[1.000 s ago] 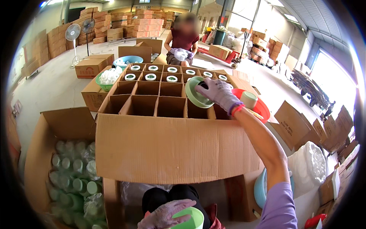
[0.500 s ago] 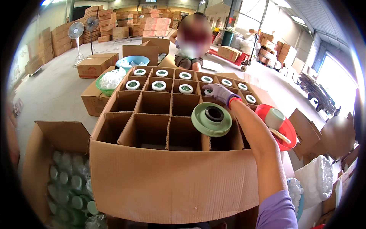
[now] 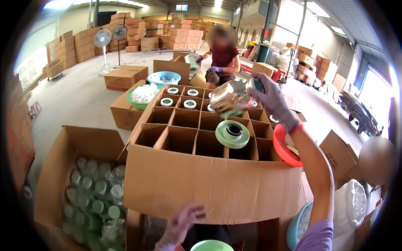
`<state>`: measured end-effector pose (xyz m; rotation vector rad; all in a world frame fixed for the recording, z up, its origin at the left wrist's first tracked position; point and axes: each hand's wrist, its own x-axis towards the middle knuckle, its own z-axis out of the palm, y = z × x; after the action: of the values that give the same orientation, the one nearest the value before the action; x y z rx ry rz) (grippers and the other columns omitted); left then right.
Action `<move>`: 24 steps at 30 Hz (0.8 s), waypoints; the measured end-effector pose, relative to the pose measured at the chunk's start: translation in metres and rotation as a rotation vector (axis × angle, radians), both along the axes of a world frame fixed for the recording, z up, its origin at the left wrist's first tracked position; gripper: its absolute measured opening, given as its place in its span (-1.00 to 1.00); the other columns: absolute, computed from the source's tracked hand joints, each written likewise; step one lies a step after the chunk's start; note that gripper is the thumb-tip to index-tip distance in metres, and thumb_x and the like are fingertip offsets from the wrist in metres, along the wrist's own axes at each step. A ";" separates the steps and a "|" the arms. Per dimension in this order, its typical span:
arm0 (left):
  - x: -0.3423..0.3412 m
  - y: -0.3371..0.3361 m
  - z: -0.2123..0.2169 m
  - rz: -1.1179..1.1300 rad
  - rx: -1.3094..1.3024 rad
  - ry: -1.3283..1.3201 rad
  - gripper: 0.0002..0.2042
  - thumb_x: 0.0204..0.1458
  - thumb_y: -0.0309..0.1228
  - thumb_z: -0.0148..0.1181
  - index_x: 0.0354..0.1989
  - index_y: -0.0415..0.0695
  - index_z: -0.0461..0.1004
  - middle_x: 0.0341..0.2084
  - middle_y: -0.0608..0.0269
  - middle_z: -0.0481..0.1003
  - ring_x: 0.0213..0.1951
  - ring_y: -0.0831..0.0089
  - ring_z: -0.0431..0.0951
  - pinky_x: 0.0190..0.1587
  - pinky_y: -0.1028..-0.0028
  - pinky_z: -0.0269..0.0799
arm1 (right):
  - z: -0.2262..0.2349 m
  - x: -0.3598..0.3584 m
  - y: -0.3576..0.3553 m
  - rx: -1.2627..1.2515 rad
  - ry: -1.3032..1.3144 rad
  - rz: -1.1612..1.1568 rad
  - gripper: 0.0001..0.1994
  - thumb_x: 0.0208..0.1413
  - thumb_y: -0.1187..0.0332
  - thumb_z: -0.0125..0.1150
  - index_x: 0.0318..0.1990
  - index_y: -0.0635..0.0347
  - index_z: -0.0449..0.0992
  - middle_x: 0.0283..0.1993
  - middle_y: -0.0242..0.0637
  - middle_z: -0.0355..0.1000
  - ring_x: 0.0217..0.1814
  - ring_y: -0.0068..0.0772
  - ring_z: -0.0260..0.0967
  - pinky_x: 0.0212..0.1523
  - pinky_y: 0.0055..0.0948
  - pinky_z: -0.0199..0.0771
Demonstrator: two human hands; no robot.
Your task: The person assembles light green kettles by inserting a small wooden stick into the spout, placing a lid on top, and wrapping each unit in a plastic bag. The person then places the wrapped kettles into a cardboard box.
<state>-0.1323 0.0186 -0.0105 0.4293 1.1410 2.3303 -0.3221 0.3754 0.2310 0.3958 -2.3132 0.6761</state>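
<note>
My gloved right hand (image 3: 272,98) grips one end of a shiny, see-through jar (image 3: 232,95), tilted and smeared by motion above the divided cardboard box (image 3: 209,180). Partly below the jar is a pale green piece (image 3: 231,113) whose kind I cannot tell. A stack of round pale green lids (image 3: 228,140) with a black ring (image 3: 234,130) rests across the dividers. Low in front of the box, my gloved left hand (image 3: 182,224) is blurred and holds nothing, its fingers apart. Near it, a light green round container (image 3: 211,246) shows at the bottom edge.
Jars with white rings (image 3: 189,103) fill the far compartments. A red basin (image 3: 279,146) stands at the right corner. At left, an open carton (image 3: 79,142) holds several green-lidded bottles (image 3: 100,207). A person (image 3: 224,58) sits beyond, near a blue basin (image 3: 176,79).
My right hand has risen from the far compartments, now with the jar. My left hand and the light green container have come into view. The whole view has shifted, and the person beyond has moved.
</note>
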 end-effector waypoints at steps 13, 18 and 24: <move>0.024 -0.017 0.022 0.099 0.530 -0.476 -0.41 0.26 0.14 -0.18 0.29 -0.02 0.26 0.20 0.11 0.38 0.15 0.13 0.47 0.08 0.10 0.51 | -0.166 0.233 -0.177 -0.179 -0.069 0.495 -0.36 0.09 -0.05 0.23 0.25 0.10 0.37 0.29 0.19 0.10 0.35 0.27 0.06 0.34 0.01 0.09; 0.006 -0.071 -0.055 0.536 -0.284 0.368 -0.46 0.31 -0.05 -0.18 0.29 -0.20 0.22 0.21 0.11 0.34 0.25 0.22 0.32 0.33 0.26 0.17 | -0.198 0.270 -0.168 -0.696 -0.525 0.734 -0.43 0.27 0.01 -0.05 0.16 0.39 0.38 0.18 0.01 0.31 0.28 -0.07 0.23 0.33 -0.21 0.12; 0.022 -0.063 0.016 0.066 -0.342 0.142 -0.29 -0.01 -0.28 0.37 0.30 -0.26 0.21 0.15 0.11 0.35 0.19 0.37 0.33 0.28 0.41 0.19 | -0.261 0.348 -0.142 -0.834 -0.786 0.348 -0.50 0.17 0.21 -0.02 0.16 0.42 0.36 0.18 -0.05 0.32 0.27 -0.19 0.26 0.32 -0.30 0.17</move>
<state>-0.1102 -0.0443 0.0057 0.4403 1.6094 2.1257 0.0258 0.2335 -0.0296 0.1311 -2.3522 2.1652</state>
